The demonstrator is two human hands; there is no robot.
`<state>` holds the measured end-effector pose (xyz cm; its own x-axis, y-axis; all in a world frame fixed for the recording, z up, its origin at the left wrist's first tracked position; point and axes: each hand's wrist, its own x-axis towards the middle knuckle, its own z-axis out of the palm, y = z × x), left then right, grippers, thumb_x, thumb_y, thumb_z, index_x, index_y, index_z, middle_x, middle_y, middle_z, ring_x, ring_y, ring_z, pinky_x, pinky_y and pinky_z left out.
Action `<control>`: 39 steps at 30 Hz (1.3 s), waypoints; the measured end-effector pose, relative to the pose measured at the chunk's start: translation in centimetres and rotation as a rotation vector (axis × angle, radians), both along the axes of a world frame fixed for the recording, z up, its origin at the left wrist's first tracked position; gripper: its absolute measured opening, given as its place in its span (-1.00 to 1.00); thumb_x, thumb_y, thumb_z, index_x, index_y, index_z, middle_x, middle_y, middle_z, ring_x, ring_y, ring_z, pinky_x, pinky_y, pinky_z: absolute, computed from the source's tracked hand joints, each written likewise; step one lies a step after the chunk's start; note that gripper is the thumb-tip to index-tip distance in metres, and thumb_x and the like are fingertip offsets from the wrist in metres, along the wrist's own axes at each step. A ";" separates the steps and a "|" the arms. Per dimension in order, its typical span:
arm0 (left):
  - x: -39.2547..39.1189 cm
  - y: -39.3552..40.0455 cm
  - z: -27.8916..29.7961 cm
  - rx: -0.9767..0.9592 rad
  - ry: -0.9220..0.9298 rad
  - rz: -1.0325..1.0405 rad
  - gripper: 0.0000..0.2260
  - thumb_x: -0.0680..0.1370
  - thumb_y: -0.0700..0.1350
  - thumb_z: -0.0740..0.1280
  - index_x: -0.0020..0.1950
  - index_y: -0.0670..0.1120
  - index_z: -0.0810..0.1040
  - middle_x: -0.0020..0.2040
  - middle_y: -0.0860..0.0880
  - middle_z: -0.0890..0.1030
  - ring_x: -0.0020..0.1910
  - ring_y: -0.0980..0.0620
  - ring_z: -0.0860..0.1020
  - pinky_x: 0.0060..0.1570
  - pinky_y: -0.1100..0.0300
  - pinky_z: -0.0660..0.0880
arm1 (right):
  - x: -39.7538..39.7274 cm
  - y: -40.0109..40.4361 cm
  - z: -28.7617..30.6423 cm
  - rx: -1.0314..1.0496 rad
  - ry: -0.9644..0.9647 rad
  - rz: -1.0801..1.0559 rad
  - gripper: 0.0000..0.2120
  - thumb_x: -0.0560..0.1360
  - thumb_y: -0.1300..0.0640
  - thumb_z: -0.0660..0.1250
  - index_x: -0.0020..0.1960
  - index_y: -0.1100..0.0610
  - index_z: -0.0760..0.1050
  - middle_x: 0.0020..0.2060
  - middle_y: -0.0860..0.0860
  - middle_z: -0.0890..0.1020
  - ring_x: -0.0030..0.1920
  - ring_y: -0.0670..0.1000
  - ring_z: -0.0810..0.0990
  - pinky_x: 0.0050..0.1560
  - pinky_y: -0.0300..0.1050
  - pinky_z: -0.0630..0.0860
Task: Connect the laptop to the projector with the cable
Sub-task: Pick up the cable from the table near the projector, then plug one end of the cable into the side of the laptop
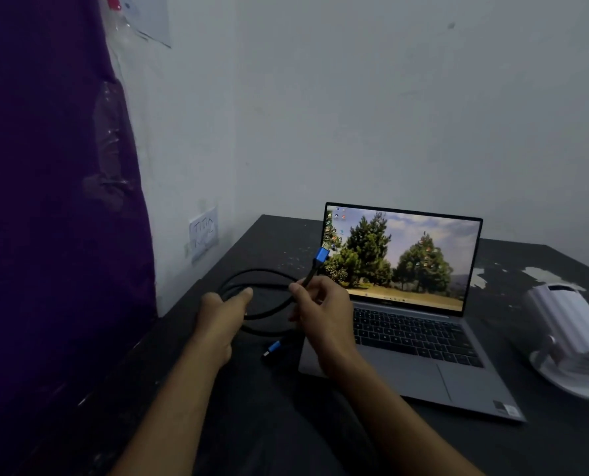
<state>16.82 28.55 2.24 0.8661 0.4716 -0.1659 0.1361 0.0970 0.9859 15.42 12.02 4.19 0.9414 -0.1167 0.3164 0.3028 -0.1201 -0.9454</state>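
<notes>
An open grey laptop point(420, 352) stands on the dark table point(543, 441), its screen lit with a picture of trees. A white projector point(573, 338) sits on a round base to the laptop's right. A black cable point(262, 297) with blue plugs lies coiled left of the laptop. My right hand point(320, 314) pinches the cable just below one blue plug point(321, 255), holding that plug up in front of the screen's left edge. My left hand point(222, 314) grips the coil. The other blue plug point(273, 349) hangs low near the laptop's front left corner.
A grey wall rises behind the table, with a white wall socket point(203, 233) low on the left. A purple cloth point(52, 201) fills the left side. Pale scuffs mark the tabletop near the projector.
</notes>
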 end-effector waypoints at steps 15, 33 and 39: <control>-5.4 -3.7 7.8 0.705 -0.480 -0.230 -0.84 0.51 -0.09 0.50 0.08 -0.04 0.76 -0.09 0.06 0.75 -0.07 0.15 0.69 0.08 0.02 0.66 | -2.8 0.5 0.7 -0.287 -0.198 0.258 -0.77 0.58 0.25 0.40 0.22 0.17 0.65 -0.09 0.05 0.77 -0.16 -0.05 0.77 -0.13 -0.09 0.73; -5.9 1.2 9.5 0.371 -0.591 -0.223 -0.94 0.57 -0.24 0.43 -0.01 -0.12 0.69 -0.20 -0.11 0.75 -0.35 0.05 0.63 -0.25 0.14 0.66 | 3.9 3.8 -1.0 -1.546 -0.255 0.240 -0.77 0.59 0.09 0.33 0.18 0.15 0.62 0.18 0.18 0.63 0.12 0.30 0.66 -0.13 0.06 0.48; -5.3 2.2 8.5 0.270 -0.603 -0.302 -0.80 0.61 -0.31 0.36 0.14 -0.08 0.68 -0.07 -0.12 0.76 -0.18 0.01 0.73 -0.05 0.11 0.68 | 8.4 4.5 -1.2 -1.556 -0.234 0.116 -0.77 0.62 0.24 0.20 0.13 0.24 0.61 0.17 0.21 0.60 0.13 0.29 0.66 -0.09 0.06 0.49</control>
